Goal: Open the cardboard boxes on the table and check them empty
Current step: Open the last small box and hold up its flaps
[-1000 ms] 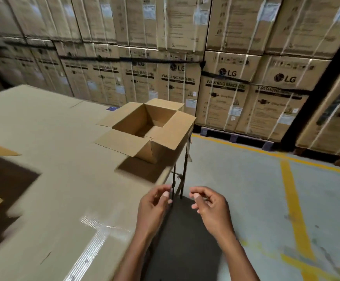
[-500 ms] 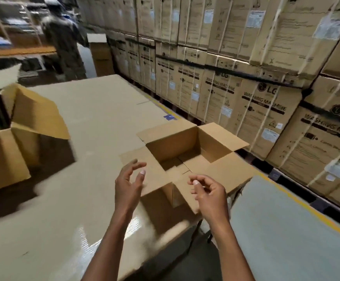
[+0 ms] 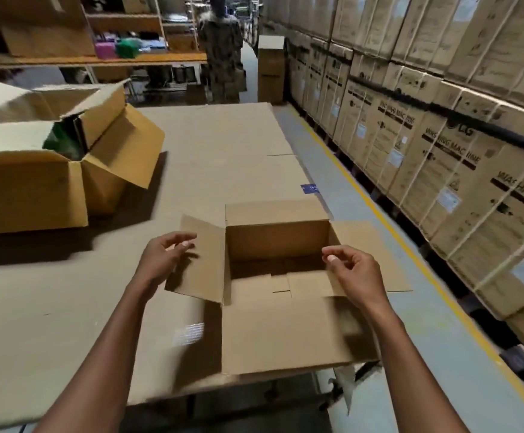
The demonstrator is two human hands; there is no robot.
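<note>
Now you have stepped up to the small box [image 3: 279, 276], which a second ago sat farther off at the surface [image 3: 67, 292] edge. Your left hand [image 3: 161, 260] and right hand [image 3: 352, 270] hover beside its flaps, fingers loosely curled, holding nothing. Its flaps spread wide; the visible floor looks bare, so I judge it empty.

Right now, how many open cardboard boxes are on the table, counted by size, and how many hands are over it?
Small open box: 1
Large open box: 1
Hands, left hand and right hand: 2
Total: 4
</note>
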